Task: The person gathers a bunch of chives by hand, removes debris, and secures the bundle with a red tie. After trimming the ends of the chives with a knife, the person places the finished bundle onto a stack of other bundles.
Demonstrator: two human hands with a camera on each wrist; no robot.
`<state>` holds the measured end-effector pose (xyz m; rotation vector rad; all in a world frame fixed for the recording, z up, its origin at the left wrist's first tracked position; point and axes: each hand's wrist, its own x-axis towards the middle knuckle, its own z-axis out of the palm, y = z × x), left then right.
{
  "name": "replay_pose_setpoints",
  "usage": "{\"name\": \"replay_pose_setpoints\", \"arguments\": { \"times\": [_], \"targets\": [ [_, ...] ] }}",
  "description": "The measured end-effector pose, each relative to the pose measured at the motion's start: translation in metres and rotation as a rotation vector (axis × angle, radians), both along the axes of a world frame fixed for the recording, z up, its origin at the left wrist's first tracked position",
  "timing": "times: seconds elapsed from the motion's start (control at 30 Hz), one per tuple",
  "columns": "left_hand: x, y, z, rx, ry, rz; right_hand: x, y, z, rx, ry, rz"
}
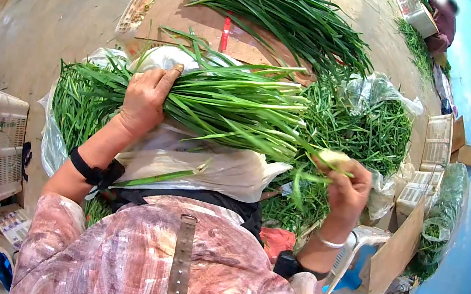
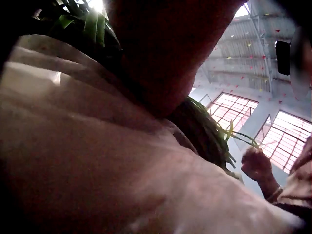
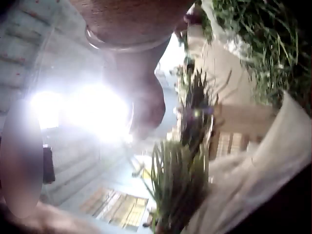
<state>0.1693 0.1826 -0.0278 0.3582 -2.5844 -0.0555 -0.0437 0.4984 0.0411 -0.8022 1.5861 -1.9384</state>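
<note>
My left hand [image 1: 145,101] grips a thick bunch of garlic chives [image 1: 235,107] near its left part, thumb lying on top. The bunch lies sideways above my lap, pale stem ends to the right. Just beyond those ends, my right hand [image 1: 349,188] pinches a few thin green chive blades [image 1: 305,176], blurred in the head view. The left wrist view also shows this right hand [image 2: 257,164], fingers curled around thin strands. In the right wrist view the bunch [image 3: 178,187] fans out below the hand. One loose chive [image 1: 162,178] rests on the pale plastic sheet [image 1: 231,174] across my lap.
A large pile of chives [image 1: 281,16] lies on a brown board [image 1: 173,17] ahead. Bags of loose green leaves stand to the right [image 1: 374,129] and left [image 1: 76,103]. White crates [image 1: 5,141] line the left, a white stool [image 1: 360,234] the right. Another person [image 1: 444,26] sits far right.
</note>
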Motion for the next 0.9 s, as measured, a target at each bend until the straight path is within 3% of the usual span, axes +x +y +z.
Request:
{"name": "replay_pose_setpoints", "arguments": {
  "times": [0.07, 0.13, 0.17, 0.2, 0.27, 0.33, 0.37, 0.4, 0.43, 0.47, 0.5, 0.53, 0.6, 0.67, 0.7, 0.8, 0.87, 0.9],
  "targets": [
    [-0.001, 0.001, 0.0, 0.012, 0.019, -0.022, -0.033, 0.038, -0.01, -0.025, -0.067, 0.09],
    [-0.001, 0.001, -0.001, 0.01, 0.014, -0.023, -0.071, 0.069, -0.032, 0.404, -0.001, -0.166],
    [-0.001, 0.001, -0.001, 0.002, 0.006, -0.01, -0.087, 0.079, -0.038, 0.914, 0.301, -0.26],
    [-0.002, 0.001, 0.0, 0.001, 0.008, -0.007, -0.093, 0.087, -0.05, 1.397, 1.003, -0.258],
    [-0.001, 0.002, 0.003, 0.019, -0.025, -0.018, -0.092, 0.068, -0.046, 1.448, 0.686, -0.403],
    [-0.003, 0.002, 0.001, 0.003, -0.004, -0.021, -0.082, 0.049, -0.049, 1.302, 1.028, -0.491],
    [-0.002, 0.001, 0.0, -0.011, 0.012, -0.026, -0.076, 0.029, -0.043, 1.108, 1.078, -0.444],
    [-0.003, 0.001, 0.0, -0.015, 0.01, -0.035, -0.062, 0.002, -0.029, 0.889, 0.756, -0.345],
    [-0.003, 0.002, 0.0, -0.011, 0.0, -0.026, -0.067, 0.006, -0.041, 0.821, 0.698, -0.369],
    [-0.002, 0.002, 0.0, -0.008, -0.009, -0.017, -0.035, -0.041, -0.018, 0.61, 0.28, -0.085],
    [-0.002, 0.002, -0.001, -0.009, -0.007, -0.021, -0.019, -0.06, -0.019, 0.544, 0.3, -0.033],
    [-0.002, 0.003, -0.002, -0.026, -0.019, -0.006, -0.017, -0.071, -0.031, 0.643, 0.344, -0.037],
    [-0.001, 0.002, -0.003, -0.048, -0.029, 0.018, -0.008, -0.086, -0.034, 0.556, 0.22, -0.043],
    [0.002, 0.005, -0.005, -0.078, 0.004, 0.016, 0.009, -0.089, -0.03, 0.302, 0.248, -0.168],
    [0.003, 0.006, -0.005, -0.075, 0.003, 0.017, 0.013, -0.086, -0.031, 0.314, 0.429, -0.192],
    [0.003, 0.007, -0.005, -0.081, 0.038, 0.031, 0.013, -0.063, -0.029, 0.211, 0.398, 0.043],
    [0.003, 0.007, -0.005, -0.08, 0.051, -0.017, 0.004, -0.054, -0.02, 0.373, 0.111, 0.181],
    [0.002, 0.007, -0.005, -0.078, 0.054, -0.017, 0.0, -0.054, -0.029, 0.306, 0.046, 0.187]
  ]
}}
